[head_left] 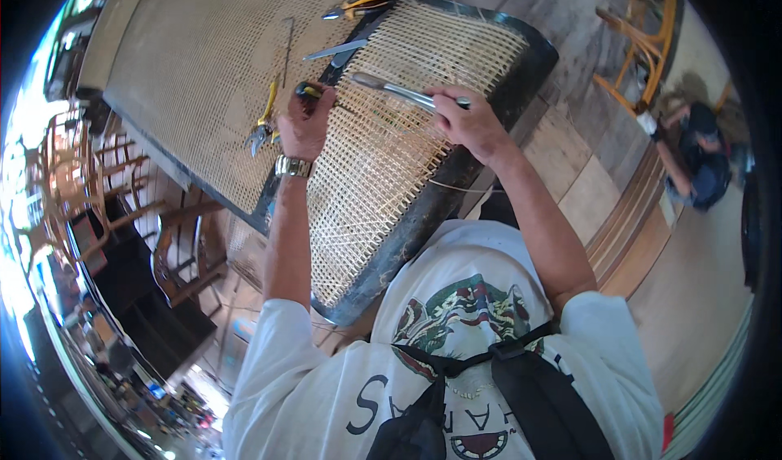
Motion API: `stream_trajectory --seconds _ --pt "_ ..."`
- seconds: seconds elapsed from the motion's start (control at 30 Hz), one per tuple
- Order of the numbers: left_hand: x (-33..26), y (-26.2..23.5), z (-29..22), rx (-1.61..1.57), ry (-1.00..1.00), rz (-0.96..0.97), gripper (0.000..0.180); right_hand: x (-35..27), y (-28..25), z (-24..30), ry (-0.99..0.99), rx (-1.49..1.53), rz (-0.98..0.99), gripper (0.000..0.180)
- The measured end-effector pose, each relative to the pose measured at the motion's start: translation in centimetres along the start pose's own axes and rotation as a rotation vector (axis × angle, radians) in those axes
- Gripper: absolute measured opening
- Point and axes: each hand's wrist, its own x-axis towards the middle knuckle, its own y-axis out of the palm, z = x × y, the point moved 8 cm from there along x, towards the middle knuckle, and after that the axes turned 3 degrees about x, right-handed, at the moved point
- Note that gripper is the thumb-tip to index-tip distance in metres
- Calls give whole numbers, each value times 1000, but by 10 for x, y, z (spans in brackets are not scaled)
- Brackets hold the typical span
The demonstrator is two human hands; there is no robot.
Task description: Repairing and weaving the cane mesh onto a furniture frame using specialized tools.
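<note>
A woven cane panel (383, 159) in a black frame (366, 285) lies before me. My left hand (303, 130), with a watch at the wrist, is closed around a black-and-yellow tool handle (308, 91) above the weave; the kind of tool cannot be made out. My right hand (471, 122) grips a silver metal tool (407, 94) with a brownish rounded end, held over the cane and pointing left. Beside my left hand lie yellow-handled cutters (265, 122). A flat grey blade-like tool (336, 49) rests on the black crossbar, farther off.
Yellow-and-black pliers (357, 6) and a thin metal rod (287, 49) lie on the panel. Wooden chair frames (106, 167) crowd the left. At the right, a person (700, 155) crouches near another wooden frame (639, 45). Boards (631, 232) lie on the floor.
</note>
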Motion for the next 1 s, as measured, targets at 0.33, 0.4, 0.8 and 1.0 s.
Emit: stream_trajectory --seconds 0.33,0.4,0.8,1.0 --pt "0 5 -6 181 -50 54 26 -3 -5 3 18 26 -24 27" --pt "1 3 -6 196 -53 40 27 -5 -3 4 39 22 -23 27" --pt "-5 -4 -8 191 -83 25 27 -8 1 -4 97 -35 74 27" --pt "-8 -1 -14 149 -64 -16 29 -12 -13 11 28 81 -34 26"
